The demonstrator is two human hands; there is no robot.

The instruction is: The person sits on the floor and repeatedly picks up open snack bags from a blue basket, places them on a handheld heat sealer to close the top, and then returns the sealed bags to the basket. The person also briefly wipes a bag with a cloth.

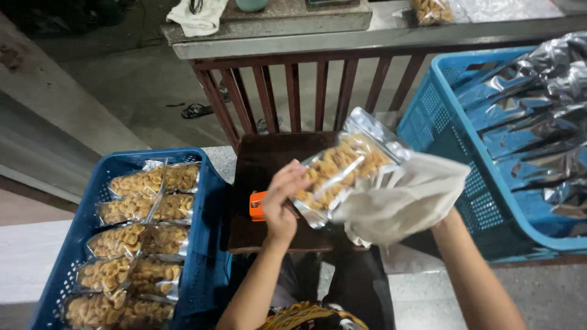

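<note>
Over a dark stool (263,159), left hand (282,205) grips snack pouch (345,168); right hand cloth-covered.

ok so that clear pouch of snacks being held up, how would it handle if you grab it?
The snack pouch is probably light for its size, as the left hand lifts it by one edge. Its glossy film looks slippery and semi-flexible. The curled pieces inside seem brittle, so squeezing might crush them.

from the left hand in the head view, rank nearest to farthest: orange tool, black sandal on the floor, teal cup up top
1. Orange tool, just left of the left hand, on the dark stool.
2. Black sandal, on the floor, up and left.
3. Teal cup, on the ledge, top edge.
</note>
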